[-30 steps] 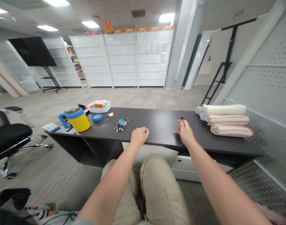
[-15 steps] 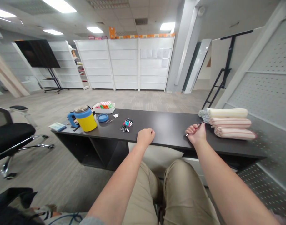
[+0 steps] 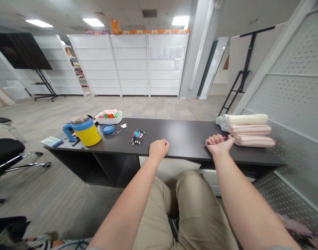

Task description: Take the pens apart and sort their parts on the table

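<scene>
My right hand (image 3: 218,144) rests on the dark desk (image 3: 185,137), fingers curled round a thin red pen (image 3: 225,137) held nearly flat, just left of the rolled towels (image 3: 249,132). At the desk's near edge my left hand (image 3: 159,148) sits as a closed fist; nothing shows in it. A small bunch of coloured pens (image 3: 136,135) lies on the desk to the left of that fist.
A yellow mug with a blue handle and lid (image 3: 83,130), a blue round lid (image 3: 107,128), a white tray of coloured items (image 3: 109,117) and a small booklet (image 3: 51,141) stand at the desk's left end. An office chair (image 3: 5,152) is far left. A perforated panel (image 3: 296,100) rises on the right.
My right hand moved right toward the towels and tipped the pen from upright to nearly flat. The left fist stayed at the desk edge. The view shifted slightly.
</scene>
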Available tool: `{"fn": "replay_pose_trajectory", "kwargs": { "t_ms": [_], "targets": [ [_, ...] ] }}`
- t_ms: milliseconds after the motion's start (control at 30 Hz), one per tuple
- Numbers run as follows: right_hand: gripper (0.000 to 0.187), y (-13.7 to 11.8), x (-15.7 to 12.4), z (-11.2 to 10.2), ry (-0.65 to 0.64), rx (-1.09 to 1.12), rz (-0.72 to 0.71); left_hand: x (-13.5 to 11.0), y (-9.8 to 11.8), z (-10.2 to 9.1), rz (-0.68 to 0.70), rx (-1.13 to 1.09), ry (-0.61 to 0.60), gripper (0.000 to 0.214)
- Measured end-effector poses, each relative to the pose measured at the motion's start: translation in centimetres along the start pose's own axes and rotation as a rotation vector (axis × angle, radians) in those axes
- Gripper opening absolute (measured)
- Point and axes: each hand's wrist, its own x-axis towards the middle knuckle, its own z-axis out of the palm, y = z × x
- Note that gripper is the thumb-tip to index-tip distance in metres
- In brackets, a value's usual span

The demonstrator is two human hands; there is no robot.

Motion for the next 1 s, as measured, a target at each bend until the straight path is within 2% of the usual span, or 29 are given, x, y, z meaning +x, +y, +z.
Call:
{"fn": "replay_pose_trajectory", "kwargs": {
  "t_ms": [133, 367, 600, 1000],
  "targets": [
    [0.056, 0.05, 0.12, -0.06, 0.007, 0.005, -0.007, -0.06, -0.07, -0.11, -0.002, 0.000, -0.007, 0.043],
    [0.050, 0.14, 0.15, -0.10, 0.006, 0.003, 0.002, 0.03, -0.07, -0.04, 0.001, 0.009, -0.007, 0.045],
    [0.066, 0.53, 0.32, 0.10, -0.039, -0.026, 0.010, -0.15, -0.03, -0.38, -0.003, 0.006, -0.006, 0.042],
    [0.067, 0.98, 0.10, 0.70, -0.059, -0.089, 0.036, -0.42, 0.34, -0.84, -0.019, 0.026, -0.027, 0.042]
  ]
}}
